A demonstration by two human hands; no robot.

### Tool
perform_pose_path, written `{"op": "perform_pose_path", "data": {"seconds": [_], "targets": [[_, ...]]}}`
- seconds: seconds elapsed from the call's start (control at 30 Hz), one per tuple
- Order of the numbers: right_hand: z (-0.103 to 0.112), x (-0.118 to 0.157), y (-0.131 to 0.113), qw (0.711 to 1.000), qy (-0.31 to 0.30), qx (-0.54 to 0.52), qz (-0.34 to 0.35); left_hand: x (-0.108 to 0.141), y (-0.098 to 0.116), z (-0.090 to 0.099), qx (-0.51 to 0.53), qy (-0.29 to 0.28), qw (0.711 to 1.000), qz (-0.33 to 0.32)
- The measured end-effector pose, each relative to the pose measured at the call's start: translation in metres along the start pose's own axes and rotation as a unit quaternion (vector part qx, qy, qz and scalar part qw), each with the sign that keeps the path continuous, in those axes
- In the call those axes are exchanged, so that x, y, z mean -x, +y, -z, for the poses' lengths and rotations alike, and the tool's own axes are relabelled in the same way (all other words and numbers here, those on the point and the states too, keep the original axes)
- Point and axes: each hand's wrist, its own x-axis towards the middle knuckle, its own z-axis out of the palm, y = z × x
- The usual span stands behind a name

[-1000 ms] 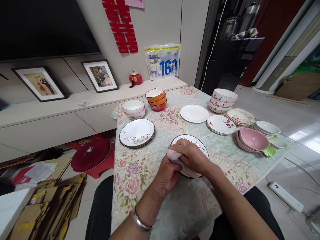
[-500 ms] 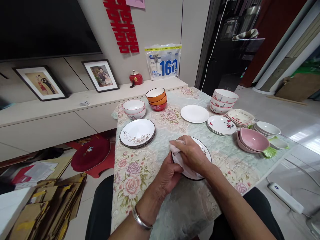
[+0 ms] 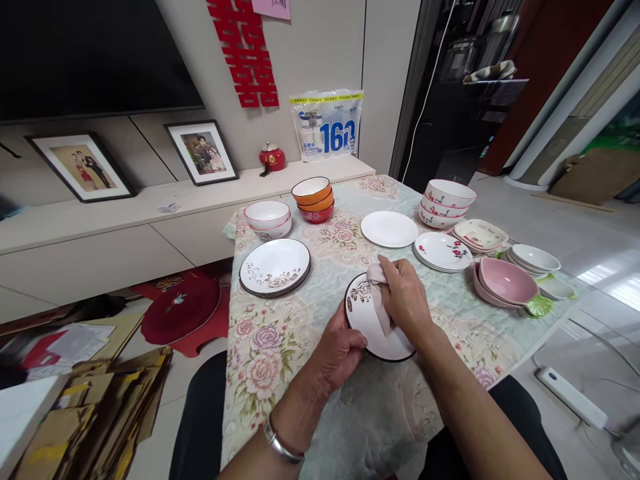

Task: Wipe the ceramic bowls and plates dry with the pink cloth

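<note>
My left hand (image 3: 340, 350) grips the left rim of a white plate (image 3: 367, 325) with a dark edge and brown floral print, its thumb resting on the face. A pale cloth (image 3: 381, 303) is bunched in my right hand (image 3: 406, 297), which presses it against the plate's right part and covers that side. Left of the held plate lies a stack of similar dark-rimmed plates (image 3: 275, 263). Beyond it is a plain white plate (image 3: 389, 229), and to the right a stack of white plates with red flowers (image 3: 443, 251).
Across the flowered tablecloth (image 3: 265, 363) stand white bowls (image 3: 269, 217), orange and red bowls (image 3: 313, 195), red-patterned bowls (image 3: 447, 202), square dishes (image 3: 480, 235), pink bowls (image 3: 507, 281) and small white bowls (image 3: 535, 258). A low cabinet (image 3: 200, 200) borders the table's far side.
My right hand has moved the cloth from the plate's left rim to the right across its face, uncovering the brown print at upper left. My left hand keeps its hold.
</note>
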Motion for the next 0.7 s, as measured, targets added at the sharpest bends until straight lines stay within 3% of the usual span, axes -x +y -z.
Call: {"op": "perform_pose_path", "data": {"seconds": [0.07,0.17,0.27,0.33,0.4,0.5,0.57,0.63,0.7], "targets": [[-0.002,0.005,-0.010,0.998,-0.005,-0.012,0.058,0.000,0.000,0.000,-0.010,0.002,1.000,-0.003],[-0.003,0.012,-0.025,0.978,-0.062,-0.079,0.180,0.000,0.000,0.001,-0.023,0.028,0.999,-0.002],[-0.001,0.015,-0.031,0.951,-0.125,-0.151,0.238,-0.002,0.001,0.002,-0.023,0.053,0.998,-0.002],[0.003,0.014,-0.026,0.942,-0.165,-0.181,0.231,-0.003,0.001,0.003,-0.019,0.062,0.998,-0.015],[0.006,0.010,-0.016,0.951,-0.173,-0.178,0.185,-0.004,0.002,0.003,-0.019,0.064,0.997,-0.031],[0.007,0.003,0.000,0.989,-0.106,-0.085,0.066,-0.003,0.001,0.002,-0.023,0.063,0.997,-0.029],[0.005,0.000,0.005,0.998,-0.058,-0.002,0.005,-0.002,0.001,0.001,-0.022,0.055,0.998,-0.021],[0.003,0.001,0.002,0.999,-0.030,0.040,-0.003,-0.001,0.000,0.000,-0.019,0.033,0.999,-0.019],[0.002,0.005,-0.009,0.998,-0.029,0.018,0.052,0.000,-0.001,-0.001,-0.018,0.017,0.999,-0.021]]}}
